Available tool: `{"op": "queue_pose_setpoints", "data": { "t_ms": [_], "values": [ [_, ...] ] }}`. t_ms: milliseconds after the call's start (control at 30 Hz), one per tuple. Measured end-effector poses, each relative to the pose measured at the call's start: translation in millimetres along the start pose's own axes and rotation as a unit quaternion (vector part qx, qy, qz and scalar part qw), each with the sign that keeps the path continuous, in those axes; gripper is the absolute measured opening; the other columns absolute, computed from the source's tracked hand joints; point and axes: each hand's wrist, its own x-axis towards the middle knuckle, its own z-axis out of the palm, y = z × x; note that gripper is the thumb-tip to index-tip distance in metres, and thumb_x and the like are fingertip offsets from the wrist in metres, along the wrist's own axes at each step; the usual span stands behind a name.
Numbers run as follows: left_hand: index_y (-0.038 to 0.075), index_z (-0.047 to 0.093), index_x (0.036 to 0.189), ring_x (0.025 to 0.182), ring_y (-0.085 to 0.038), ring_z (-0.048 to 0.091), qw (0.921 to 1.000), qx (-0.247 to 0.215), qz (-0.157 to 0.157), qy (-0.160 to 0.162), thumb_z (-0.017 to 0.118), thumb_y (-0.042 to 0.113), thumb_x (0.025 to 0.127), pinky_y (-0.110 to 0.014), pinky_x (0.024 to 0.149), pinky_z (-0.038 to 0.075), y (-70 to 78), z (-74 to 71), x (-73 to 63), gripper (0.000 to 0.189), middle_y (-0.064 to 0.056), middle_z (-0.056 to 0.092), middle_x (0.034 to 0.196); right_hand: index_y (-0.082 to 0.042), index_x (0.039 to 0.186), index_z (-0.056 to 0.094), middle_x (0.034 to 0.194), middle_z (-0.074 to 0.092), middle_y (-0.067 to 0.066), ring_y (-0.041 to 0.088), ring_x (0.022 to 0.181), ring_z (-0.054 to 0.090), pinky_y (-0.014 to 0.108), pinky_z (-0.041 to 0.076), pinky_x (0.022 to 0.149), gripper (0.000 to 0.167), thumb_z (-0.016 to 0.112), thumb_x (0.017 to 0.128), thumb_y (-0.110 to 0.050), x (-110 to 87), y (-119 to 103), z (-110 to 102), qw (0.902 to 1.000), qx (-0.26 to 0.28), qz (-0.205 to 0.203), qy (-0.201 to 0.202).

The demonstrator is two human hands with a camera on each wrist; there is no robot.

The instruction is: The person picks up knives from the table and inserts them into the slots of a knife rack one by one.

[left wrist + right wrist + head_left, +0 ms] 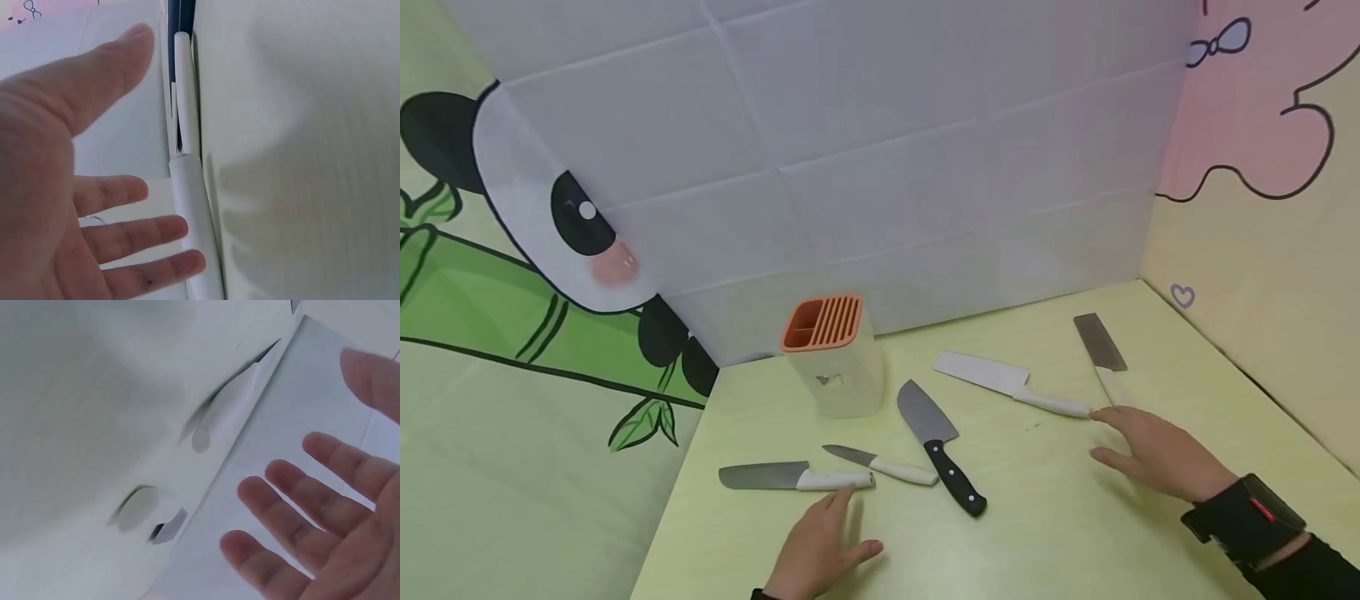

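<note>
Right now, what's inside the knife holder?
Nothing protrudes from the orange top of the knife holder; the lower interior is covered and can't be seen.

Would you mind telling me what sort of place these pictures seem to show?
Probably a staged indoor tabletop corner rather than a working kitchen: a creased backdrop with a cartoon panda rises behind the pale table, where five knives lie spread out near an orange-topped holder.

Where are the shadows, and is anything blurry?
Head view: fairly clear, with a soft shadow on the table under the right hand; left wrist view: a fuzzy shadow of the left hand falls beside the white handle; right wrist view: dim, slightly blurry, with dark shadows beside two knife handles.
</note>
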Motion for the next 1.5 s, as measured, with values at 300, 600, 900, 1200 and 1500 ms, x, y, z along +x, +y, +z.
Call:
{"op": "queue_pose_setpoints", "data": {
  "t_ms": [300,600,900,1200,1500],
  "values": [
    [0.007,0.055,0.137,0.117,-0.027,0.058,0.9970,0.003,0.059,0.050,0.073,0.057,0.080,-0.044,0.093,0.049,17.1,-0.2,13.0,0.079,-0.008,0.061,0.128,0.003,0.122,0.063,0.117,0.065,0.019,0.038,0.108,0.061,0.053,0.049,0.085,0.049,0.075,0.086,-0.028,41.4,-1,12,0.9999,-0.001,-0.008,0.015],
    [0.010,0.058,0.136,0.114,-0.024,0.059,0.9921,-0.001,0.099,0.077,0.069,0.057,0.084,-0.042,0.091,0.050,26.5,-1.2,25.6,0.071,-0.008,0.062,0.126,0.008,0.119,0.062,0.112,0.064,0.022,0.037,0.102,0.061,0.052,0.050,0.083,0.052,0.076,0.085,-0.029,74.4,6,32,0.9996,-0.022,0.001,-0.018],
    [0.008,0.060,0.133,0.114,-0.025,0.060,0.9926,-0.007,0.095,0.075,0.071,0.053,0.085,-0.043,0.092,0.050,28.9,2.0,26.8,0.067,-0.009,0.063,0.124,0.005,0.109,0.066,0.093,0.064,0.014,0.025,0.079,0.059,0.043,0.051,0.069,0.047,0.081,0.079,-0.028,96.5,16,53,0.9964,-0.078,-0.013,-0.029],
    [0.008,0.061,0.132,0.113,-0.024,0.060,0.9924,-0.007,0.095,0.077,0.074,0.049,0.084,-0.042,0.092,0.050,29.2,4.3,27.6,0.064,-0.008,0.063,0.123,0.001,0.094,0.065,0.078,0.054,0.006,0.020,0.067,0.050,0.037,0.045,0.058,0.029,0.079,0.079,-0.019,104.7,9,56,0.9937,-0.102,-0.013,-0.044],
    [0.008,0.061,0.132,0.113,-0.025,0.060,0.9925,0.001,0.099,0.071,0.070,0.050,0.086,-0.042,0.092,0.050,30.0,5.5,30.4,0.062,-0.008,0.063,0.123,-0.001,0.091,0.066,0.077,0.056,0.005,0.020,0.068,0.054,0.037,0.047,0.060,0.016,0.077,0.082,-0.009,104.8,8,57,0.9925,-0.113,-0.007,-0.046]
  ]
}}
